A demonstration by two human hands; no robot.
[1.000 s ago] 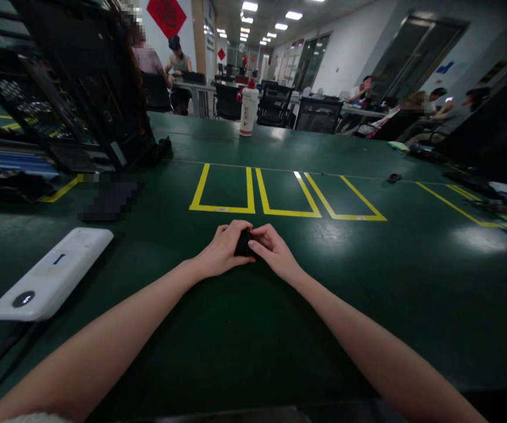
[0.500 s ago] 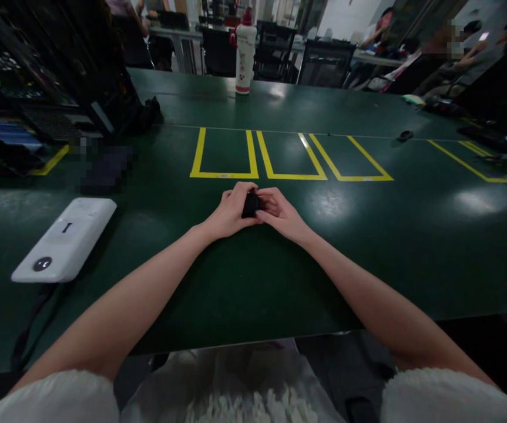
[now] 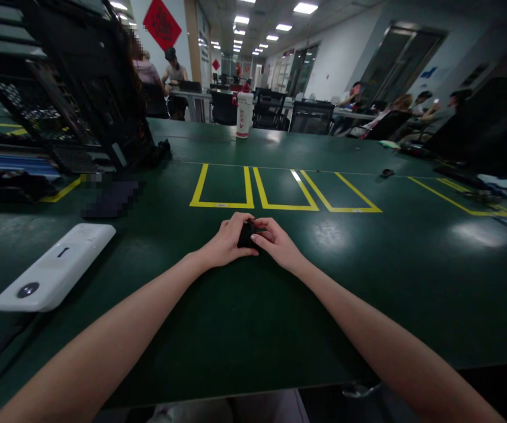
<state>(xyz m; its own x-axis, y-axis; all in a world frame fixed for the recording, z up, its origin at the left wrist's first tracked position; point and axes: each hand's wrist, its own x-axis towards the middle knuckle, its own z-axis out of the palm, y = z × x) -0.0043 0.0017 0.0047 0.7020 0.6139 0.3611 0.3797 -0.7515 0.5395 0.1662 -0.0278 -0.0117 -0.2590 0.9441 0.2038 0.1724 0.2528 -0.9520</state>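
Note:
A small black object [image 3: 245, 235] is between my two hands, just above or on the green table [image 3: 235, 329]; its exact shape is too dark to tell. My left hand [image 3: 231, 239] wraps round its left side, thumb below and fingers above. From the right, my right hand [image 3: 276, 239] touches it with bent fingers and thumb. Beyond the hands, yellow tape outlines [image 3: 222, 205] mark the tabletop.
On the left lie a white device [image 3: 54, 267] with a strap and a dark pouch-like item [image 3: 113, 198]. A black open frame [image 3: 81, 88] stands behind them. A white bottle [image 3: 243, 114] with a red cap stands at the far edge; people sit beyond.
The head view has tilted up, so the table and hands sit lower in the picture and more of the room shows. Both hands remain on the black object, with the right fingers drawn in slightly.

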